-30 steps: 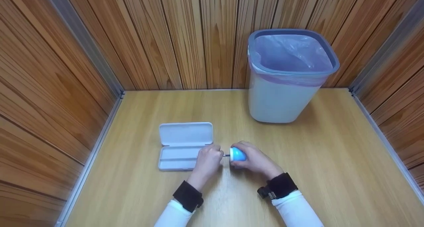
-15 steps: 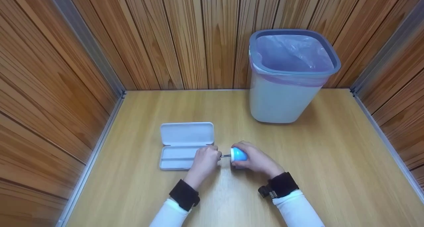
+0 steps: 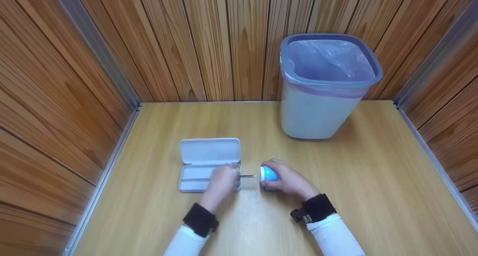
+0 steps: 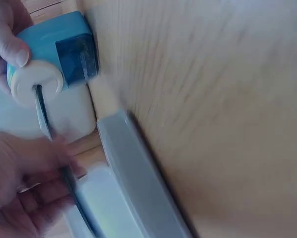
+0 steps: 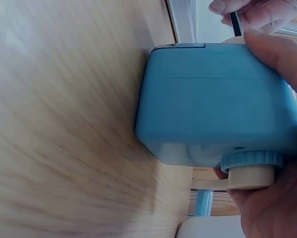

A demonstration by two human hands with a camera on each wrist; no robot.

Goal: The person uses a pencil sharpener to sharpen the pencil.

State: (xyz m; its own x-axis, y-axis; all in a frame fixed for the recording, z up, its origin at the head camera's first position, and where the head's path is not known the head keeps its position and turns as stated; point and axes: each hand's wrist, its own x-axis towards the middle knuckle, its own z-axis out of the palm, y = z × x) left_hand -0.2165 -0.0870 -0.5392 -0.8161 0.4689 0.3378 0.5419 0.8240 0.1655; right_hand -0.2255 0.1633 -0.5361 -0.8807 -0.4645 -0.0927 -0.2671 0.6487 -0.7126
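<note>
My left hand (image 3: 221, 182) pinches a dark, slim pencil (image 3: 247, 176) over the right end of the open pale pencil case (image 3: 210, 151). The pencil points right, at a blue, crank-type pencil sharpener (image 3: 269, 173). In the left wrist view, blurred by motion, its tip lies at the hole of the sharpener's round cream front (image 4: 27, 82); whether it is inside I cannot tell. My right hand (image 3: 290, 180) grips the sharpener from the right and steadies it on the table. The right wrist view shows the sharpener's crank (image 5: 251, 176) beside the palm.
A bin (image 3: 317, 110) with a grey rim and a clear liner stands at the back right. Wooden panel walls (image 3: 246, 43) enclose the table (image 3: 179, 226) at the back and both sides.
My left hand has moved left, drawing the pencil back from the sharpener, so more of its length shows. My right hand and the sharpener have stayed in place.
</note>
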